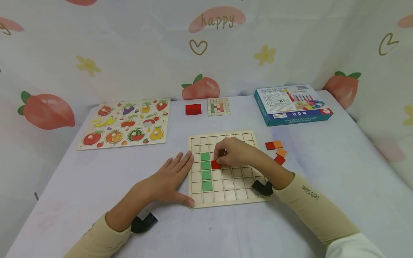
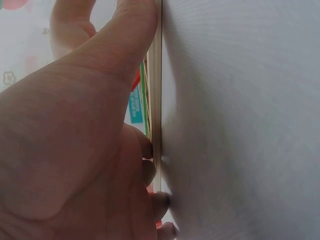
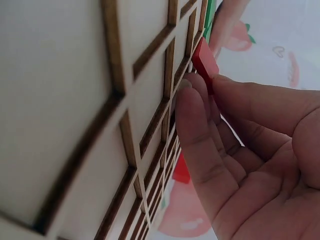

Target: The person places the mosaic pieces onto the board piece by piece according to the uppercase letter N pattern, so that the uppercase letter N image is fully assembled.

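Beige sleeves (image 1: 311, 211) | right hand (image 1: 235, 152) pinches red tile (image 1: 215, 165) | left hand (image 1: 166, 184) outspread, loose | white tabletop (image 1: 226, 231) | peach-print backdrop (image 1: 145, 53)

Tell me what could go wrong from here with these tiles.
The red tile in the right hand looks tilted, so it could settle crooked. The left hand touches the edge of the grid board; a push might shift it. The right forearm passes near the loose tiles and could brush them.

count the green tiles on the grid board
4, on the grid board, second column from the left, one above another: top tile, second tile, third tile, bottom tile. The right hand covers some cells, so more could be hidden.
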`<state>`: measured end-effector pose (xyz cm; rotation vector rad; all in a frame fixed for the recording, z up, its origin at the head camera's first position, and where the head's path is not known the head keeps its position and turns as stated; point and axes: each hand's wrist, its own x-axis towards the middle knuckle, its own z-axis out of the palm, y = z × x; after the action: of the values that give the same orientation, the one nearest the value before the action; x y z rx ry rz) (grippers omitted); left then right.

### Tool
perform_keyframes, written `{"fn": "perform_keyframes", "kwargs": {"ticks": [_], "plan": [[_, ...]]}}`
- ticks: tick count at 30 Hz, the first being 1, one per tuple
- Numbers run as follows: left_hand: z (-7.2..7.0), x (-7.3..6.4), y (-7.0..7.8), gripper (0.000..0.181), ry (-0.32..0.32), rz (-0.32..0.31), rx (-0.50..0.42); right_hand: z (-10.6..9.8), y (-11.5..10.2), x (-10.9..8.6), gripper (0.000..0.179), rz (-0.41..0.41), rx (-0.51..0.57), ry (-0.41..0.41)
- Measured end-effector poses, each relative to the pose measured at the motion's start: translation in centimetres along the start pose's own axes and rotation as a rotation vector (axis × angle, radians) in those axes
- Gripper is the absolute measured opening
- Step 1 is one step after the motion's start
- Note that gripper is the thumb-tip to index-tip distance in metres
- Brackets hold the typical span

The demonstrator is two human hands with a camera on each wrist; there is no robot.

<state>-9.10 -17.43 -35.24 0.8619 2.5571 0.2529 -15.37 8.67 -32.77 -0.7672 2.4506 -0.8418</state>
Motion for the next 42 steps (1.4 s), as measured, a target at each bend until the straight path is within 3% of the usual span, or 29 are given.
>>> {"fn": "perform_keyframes", "kwargs": {"ticks": [14, 19, 24, 29, 35, 42], "plan": [[0.1, 0.0, 0.0, 0.134, 0.009, -0.002, 0.004, 0.3, -0.5, -0.5, 0.010, 0.005, -0.099, -0.016], [0.0, 0.0, 0.1, 0.134, 0.009, -0.002, 0.000, 0.2, -0.1, -1.6, 0.019, -0.026, -0.105, -0.009], [0.0, -0.1, 0.3, 0.133, 0.009, -0.001, 0.003, -1.6, 1.7, -3.5, 0.020, -0.067, -0.099, 0.046], [0.0, -0.1, 0.3, 0.133, 0.010, -0.007, 0.009, -3.9, 3.7, -5.7, 0.020, 0.077, -0.086, 0.121], [-0.1, -0.1, 0.4, 0.133, 0.007, -0.008, 0.007, -5.8, 6.1, -7.9, 0.027, 0.265, -0.073, 0.141], [-0.1, -0.1, 0.3, 0.133, 0.008, -0.004, -0.002, -6.6, 8.7, -8.9, 0.035, 0.359, -0.087, 0.130]]}}
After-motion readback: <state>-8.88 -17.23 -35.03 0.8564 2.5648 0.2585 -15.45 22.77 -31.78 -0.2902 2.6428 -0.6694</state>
